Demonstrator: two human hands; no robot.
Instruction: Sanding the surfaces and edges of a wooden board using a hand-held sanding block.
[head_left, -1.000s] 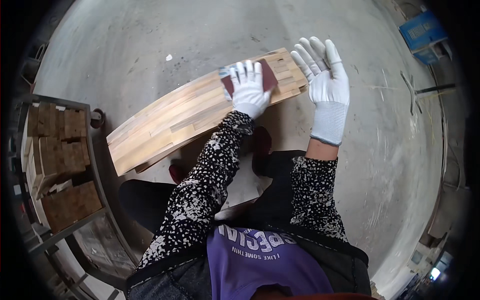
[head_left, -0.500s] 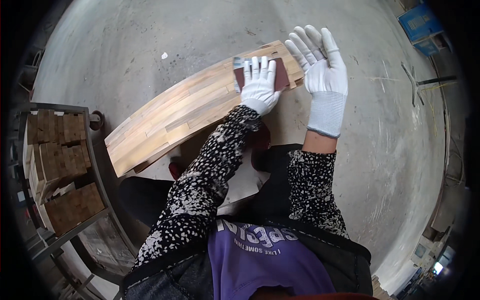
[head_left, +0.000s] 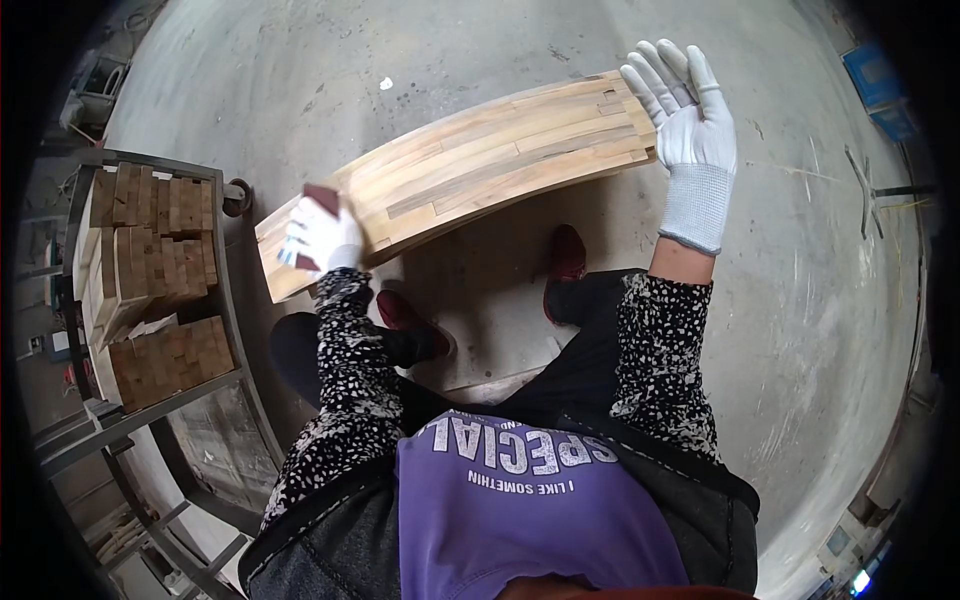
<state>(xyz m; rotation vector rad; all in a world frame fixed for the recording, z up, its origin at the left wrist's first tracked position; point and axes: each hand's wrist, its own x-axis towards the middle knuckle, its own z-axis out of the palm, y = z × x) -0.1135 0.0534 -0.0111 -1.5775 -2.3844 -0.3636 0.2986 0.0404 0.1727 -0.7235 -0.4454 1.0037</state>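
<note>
A long panel of light wooden strips (head_left: 500,140) lies in front of me, running from lower left to upper right. My left hand (head_left: 328,238), in a white glove and blurred by motion, is at its left end with a dark red-brown sheet of sandpaper (head_left: 321,196). The sheet sticks out on both sides of that hand, which presses it to the wood. At the opposite end my right hand (head_left: 694,125), gloved too, stands palm up with fingers stretched out, its finger side against the panel's edge.
To the left stands a grey metal cart (head_left: 232,300) with stacked wooden blocks (head_left: 170,360) and a caster wheel (head_left: 237,197). Two red shoes (head_left: 567,252) are below the panel. A blue box (head_left: 878,85) and a metal stand (head_left: 866,190) are at the far right.
My left hand has swept the sandpaper from the panel's right end to its left end. The right hand stays open at the right end. The whole view has shifted a little.
</note>
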